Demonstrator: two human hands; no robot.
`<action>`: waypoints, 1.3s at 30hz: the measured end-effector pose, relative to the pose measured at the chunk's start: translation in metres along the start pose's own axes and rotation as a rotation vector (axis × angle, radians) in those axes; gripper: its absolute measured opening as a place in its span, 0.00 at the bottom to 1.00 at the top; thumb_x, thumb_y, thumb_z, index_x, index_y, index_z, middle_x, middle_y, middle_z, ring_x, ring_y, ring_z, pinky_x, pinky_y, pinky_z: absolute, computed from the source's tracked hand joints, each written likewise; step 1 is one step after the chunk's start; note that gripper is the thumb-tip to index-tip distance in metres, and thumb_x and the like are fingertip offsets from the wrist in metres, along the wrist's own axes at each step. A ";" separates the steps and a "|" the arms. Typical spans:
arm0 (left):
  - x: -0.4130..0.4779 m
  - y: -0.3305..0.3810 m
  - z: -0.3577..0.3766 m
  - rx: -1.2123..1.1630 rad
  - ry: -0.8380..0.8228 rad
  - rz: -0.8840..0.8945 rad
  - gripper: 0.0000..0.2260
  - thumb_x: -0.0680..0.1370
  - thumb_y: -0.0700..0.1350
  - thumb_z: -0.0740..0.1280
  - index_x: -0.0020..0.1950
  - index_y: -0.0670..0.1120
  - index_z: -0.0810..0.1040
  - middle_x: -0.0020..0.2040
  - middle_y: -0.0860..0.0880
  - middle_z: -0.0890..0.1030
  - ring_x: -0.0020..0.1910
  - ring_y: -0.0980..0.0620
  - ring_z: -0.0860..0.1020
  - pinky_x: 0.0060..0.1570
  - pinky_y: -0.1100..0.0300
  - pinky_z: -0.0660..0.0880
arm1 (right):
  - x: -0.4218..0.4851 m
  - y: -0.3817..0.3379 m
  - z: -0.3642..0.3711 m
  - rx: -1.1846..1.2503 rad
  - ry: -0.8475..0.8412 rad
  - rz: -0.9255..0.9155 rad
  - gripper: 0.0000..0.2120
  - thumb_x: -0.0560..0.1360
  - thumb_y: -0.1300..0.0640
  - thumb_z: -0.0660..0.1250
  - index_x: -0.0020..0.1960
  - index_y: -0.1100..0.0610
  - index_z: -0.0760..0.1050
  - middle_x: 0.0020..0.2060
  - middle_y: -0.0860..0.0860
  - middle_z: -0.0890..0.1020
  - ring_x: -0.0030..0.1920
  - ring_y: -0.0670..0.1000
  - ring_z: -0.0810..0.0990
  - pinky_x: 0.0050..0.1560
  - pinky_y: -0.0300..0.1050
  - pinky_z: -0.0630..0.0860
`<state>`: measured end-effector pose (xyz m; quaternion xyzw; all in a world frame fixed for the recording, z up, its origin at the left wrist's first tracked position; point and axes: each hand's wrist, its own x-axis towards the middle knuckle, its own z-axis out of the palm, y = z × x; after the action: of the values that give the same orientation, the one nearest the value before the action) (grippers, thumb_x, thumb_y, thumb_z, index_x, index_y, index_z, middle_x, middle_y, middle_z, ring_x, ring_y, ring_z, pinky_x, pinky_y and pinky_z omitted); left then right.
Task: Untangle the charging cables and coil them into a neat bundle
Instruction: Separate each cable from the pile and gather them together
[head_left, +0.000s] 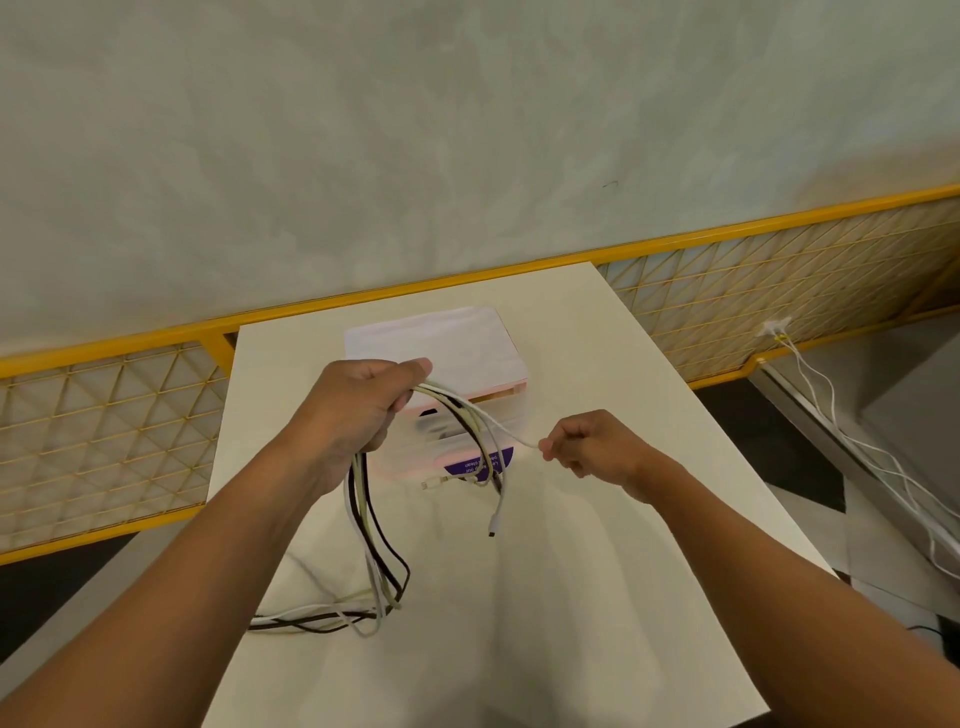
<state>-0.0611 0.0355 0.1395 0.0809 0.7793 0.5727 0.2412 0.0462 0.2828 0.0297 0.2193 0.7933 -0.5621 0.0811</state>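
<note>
Head view: a purple label (480, 461) on the pale box (447, 348) at 12 o'clock of the worktop (597, 571) carries white writing. It is upside down, partly crossed by wires, and too small to read beyond what may be the word "clean".

The left hand (353, 415), at 10 o'clock from the worktop's middle, has its fingers (400, 402) curled round a bunch of charging cables (375, 535) in white, cream and dark brown. Above the fist the strands arch over toward 3 o'clock. Below it they hang to the worktop and trail toward 7 o'clock, where their ends run past the edge and are cut off behind the left forearm.

The right hand (592, 441), at 2 o'clock, pinches one white cable (501, 425) between thumb and forefinger, its other fingers tucked in. That strand runs taut back to the left fist. A white plug (493, 522) dangles between the hands, and other plugs near the label are blurred.

Behind stand a yellow mesh fence (104, 441) and a grey wall (467, 130). At 3 o'clock, loose white cords (831, 415) hang from the fence.
</note>
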 end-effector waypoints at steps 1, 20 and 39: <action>0.000 0.001 -0.003 -0.007 0.007 0.001 0.22 0.78 0.51 0.71 0.28 0.45 0.69 0.25 0.49 0.59 0.26 0.50 0.53 0.26 0.62 0.54 | -0.002 0.001 -0.001 0.034 -0.035 -0.026 0.09 0.79 0.62 0.68 0.41 0.57 0.84 0.34 0.49 0.80 0.36 0.50 0.73 0.41 0.42 0.72; 0.002 -0.006 -0.009 -0.024 0.000 0.002 0.21 0.78 0.50 0.71 0.28 0.45 0.70 0.26 0.48 0.59 0.26 0.50 0.53 0.26 0.62 0.54 | -0.003 -0.006 -0.001 0.215 0.078 -0.080 0.13 0.80 0.55 0.69 0.40 0.60 0.84 0.26 0.40 0.77 0.36 0.48 0.70 0.40 0.38 0.68; 0.004 0.000 -0.014 -0.099 0.084 0.008 0.20 0.77 0.49 0.72 0.28 0.45 0.72 0.28 0.47 0.60 0.30 0.48 0.52 0.27 0.59 0.54 | -0.003 0.013 -0.013 0.550 -0.220 0.113 0.08 0.70 0.63 0.65 0.38 0.64 0.82 0.29 0.54 0.72 0.29 0.49 0.67 0.38 0.45 0.65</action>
<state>-0.0712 0.0249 0.1420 0.0479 0.7590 0.6145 0.2096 0.0565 0.2980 0.0244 0.2147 0.5843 -0.7708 0.1353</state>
